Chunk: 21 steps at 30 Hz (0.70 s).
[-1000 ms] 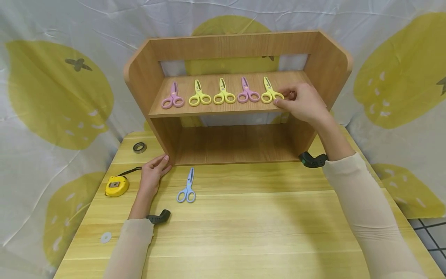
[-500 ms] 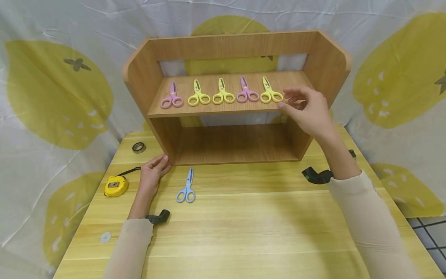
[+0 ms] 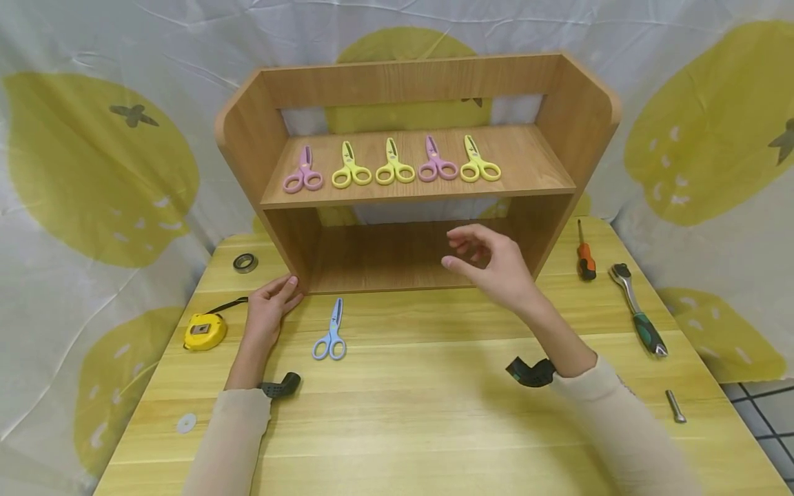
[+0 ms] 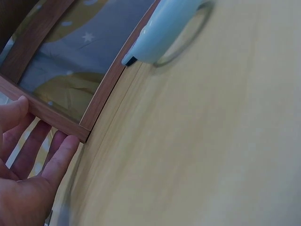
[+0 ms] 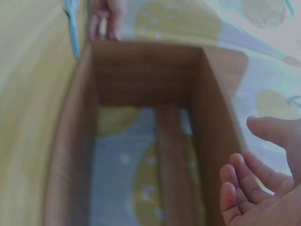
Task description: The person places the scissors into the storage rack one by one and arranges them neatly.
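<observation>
A wooden desktop shelf (image 3: pixel 422 200) stands at the back of the table. Along its upper board lie two purple and three yellow scissors, one yellow pair (image 3: pixel 479 160) rightmost and one purple pair (image 3: pixel 303 170) leftmost. My left hand (image 3: pixel 270 306) rests against the lower left corner of the shelf, its fingers (image 4: pixel 61 157) touching the side panel from outside. Blue scissors (image 3: pixel 331 332) lie on the table to the right of that hand, blades pointing away. My right hand (image 3: pixel 493 265) hovers before the lower compartment, holding nothing, with its fingers (image 5: pixel 244 181) loosely bent.
At left lie a black ring-shaped bearing (image 3: pixel 245 262), a yellow tape measure (image 3: pixel 205 332) and a white washer (image 3: pixel 186 423). A screwdriver (image 3: pixel 585 258), a ratchet wrench (image 3: pixel 639 313) and a bolt (image 3: pixel 675 406) lie along the right side. A lemon-printed curtain (image 3: pixel 99 275) hangs behind.
My right hand has let go of the rightmost yellow scissors and moved down and left off the upper board. The tools at right have come into view. My left hand has stayed put.
</observation>
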Motion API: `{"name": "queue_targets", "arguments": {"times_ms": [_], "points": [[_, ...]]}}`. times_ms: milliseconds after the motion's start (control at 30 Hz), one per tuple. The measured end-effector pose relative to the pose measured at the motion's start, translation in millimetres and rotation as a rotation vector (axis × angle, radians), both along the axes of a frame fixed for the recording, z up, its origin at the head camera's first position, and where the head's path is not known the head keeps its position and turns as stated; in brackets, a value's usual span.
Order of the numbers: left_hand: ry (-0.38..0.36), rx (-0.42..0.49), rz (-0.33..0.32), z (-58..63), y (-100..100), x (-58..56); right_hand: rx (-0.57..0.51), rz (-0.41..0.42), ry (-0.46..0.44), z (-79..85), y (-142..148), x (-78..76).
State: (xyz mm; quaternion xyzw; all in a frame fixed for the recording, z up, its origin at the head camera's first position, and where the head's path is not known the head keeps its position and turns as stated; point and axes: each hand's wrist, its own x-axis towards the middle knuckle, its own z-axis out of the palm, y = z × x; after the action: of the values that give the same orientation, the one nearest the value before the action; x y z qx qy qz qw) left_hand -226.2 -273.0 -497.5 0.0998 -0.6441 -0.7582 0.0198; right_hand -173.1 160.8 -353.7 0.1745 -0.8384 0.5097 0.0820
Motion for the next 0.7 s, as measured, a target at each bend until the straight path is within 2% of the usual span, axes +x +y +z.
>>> {"name": "queue_targets", "arguments": {"times_ms": [233, 567, 700], "points": [[-0.001, -0.081, -0.036, 3.0, -2, -0.1, -0.014, 0.089, -0.091, -40.2, -35, 4.8], [-0.045, -0.193, -0.09, 11.2, -6, 0.4, 0.009, 0.219, -0.242, -91.5, -94, 13.9], [-0.051, -0.193, -0.088, 14.2, -5, 1.2, 0.011, 0.258, -0.292, -109.3, -118, 17.8]]}}
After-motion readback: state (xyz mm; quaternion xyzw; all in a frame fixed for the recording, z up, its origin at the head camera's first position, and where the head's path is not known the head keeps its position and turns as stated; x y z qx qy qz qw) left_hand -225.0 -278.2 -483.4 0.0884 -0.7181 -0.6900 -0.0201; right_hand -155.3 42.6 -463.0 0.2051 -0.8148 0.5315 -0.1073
